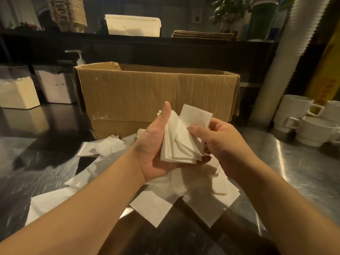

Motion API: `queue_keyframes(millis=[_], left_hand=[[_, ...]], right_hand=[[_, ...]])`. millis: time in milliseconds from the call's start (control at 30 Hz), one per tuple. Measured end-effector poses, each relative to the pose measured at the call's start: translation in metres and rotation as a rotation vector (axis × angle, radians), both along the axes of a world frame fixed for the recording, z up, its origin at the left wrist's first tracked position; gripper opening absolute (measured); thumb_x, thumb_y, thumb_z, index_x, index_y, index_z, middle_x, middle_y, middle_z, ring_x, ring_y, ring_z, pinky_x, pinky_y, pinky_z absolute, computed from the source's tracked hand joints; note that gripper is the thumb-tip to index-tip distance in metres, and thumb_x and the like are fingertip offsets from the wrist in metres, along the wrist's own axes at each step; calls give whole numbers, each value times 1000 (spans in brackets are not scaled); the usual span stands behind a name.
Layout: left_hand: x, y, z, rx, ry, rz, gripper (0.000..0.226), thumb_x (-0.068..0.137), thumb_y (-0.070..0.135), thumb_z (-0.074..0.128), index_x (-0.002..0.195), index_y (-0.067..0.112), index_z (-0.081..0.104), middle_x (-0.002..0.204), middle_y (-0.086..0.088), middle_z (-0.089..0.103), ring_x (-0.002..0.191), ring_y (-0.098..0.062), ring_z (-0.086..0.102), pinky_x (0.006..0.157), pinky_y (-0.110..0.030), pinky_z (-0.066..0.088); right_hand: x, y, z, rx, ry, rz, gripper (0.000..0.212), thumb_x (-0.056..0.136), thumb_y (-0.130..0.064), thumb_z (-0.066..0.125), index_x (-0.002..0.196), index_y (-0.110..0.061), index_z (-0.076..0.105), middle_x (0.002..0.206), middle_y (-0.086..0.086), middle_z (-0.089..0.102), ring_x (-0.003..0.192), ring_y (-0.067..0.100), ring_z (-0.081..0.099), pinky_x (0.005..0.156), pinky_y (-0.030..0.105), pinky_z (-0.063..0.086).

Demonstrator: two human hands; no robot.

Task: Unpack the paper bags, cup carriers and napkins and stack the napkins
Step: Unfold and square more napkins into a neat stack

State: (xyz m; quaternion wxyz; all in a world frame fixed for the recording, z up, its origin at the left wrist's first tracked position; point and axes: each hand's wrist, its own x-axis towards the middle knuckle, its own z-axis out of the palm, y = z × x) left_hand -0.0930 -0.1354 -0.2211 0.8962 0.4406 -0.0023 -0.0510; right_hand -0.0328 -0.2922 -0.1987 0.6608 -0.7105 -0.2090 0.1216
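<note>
Both hands hold white napkins (181, 142) — left hand (156, 144) under, right hand (219, 142) pinching — before a cardboard box (158, 92).

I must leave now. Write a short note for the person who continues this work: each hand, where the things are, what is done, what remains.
Left hand: holds a small uneven stack of napkins from below.
Right hand: pinches the top napkin onto that stack.
Loose napkins lie scattered on the steel counter before the open cardboard box.
Done: some napkins gathered.
Left: collect the loose ones, square the stack. The box's inside is not visible.
</note>
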Motion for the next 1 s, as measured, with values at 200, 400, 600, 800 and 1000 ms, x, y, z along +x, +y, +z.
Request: queue_keyframes(millis=[200, 400, 600, 800, 1000], left_hand=[[0, 1, 3, -27, -4, -40, 71, 97, 61, 58, 145, 9, 59, 152, -23, 51, 130, -38, 50, 123, -56, 28], [-4, -2, 4, 21, 31, -46, 68, 100, 68, 44, 130, 15, 72, 127, -19, 67, 112, -37, 63, 105, -54, 48], [-6, -3, 6, 38, 41, -139, 83, 91, 75, 58, 150, 16, 54, 144, -22, 54, 127, -41, 50, 121, -58, 31], [-8, -2, 7, 56, 66, -162, 61, 90, 47, 73, 140, 13, 63, 125, -22, 63, 105, -38, 64, 98, -53, 50], [-10, -3, 9, 67, 125, -197, 63, 87, 48, 74, 138, 13, 63, 120, -22, 66, 98, -38, 67, 90, -52, 55]], right_hand=[[1, 1, 0, -71, -84, -48, 13, 104, -33, 55, 107, -25, 64, 99, -4, 69, 69, 15, 70, 62, 22, 58], [6, -7, 8, 110, 168, 18, 9, 95, -21, 67, 102, -16, 63, 114, 15, 64, 107, 37, 63, 95, 41, 58], [6, -5, 3, -73, -31, 48, 9, 96, -24, 68, 97, -16, 72, 96, 5, 72, 82, 23, 70, 65, 24, 55], [4, -1, -3, -94, -202, 8, 10, 98, -31, 64, 106, -27, 67, 101, -8, 72, 89, 14, 72, 69, 24, 62], [3, 0, -4, -63, -212, -1, 12, 100, -26, 60, 106, -30, 70, 103, -9, 72, 96, 16, 70, 76, 33, 64]])
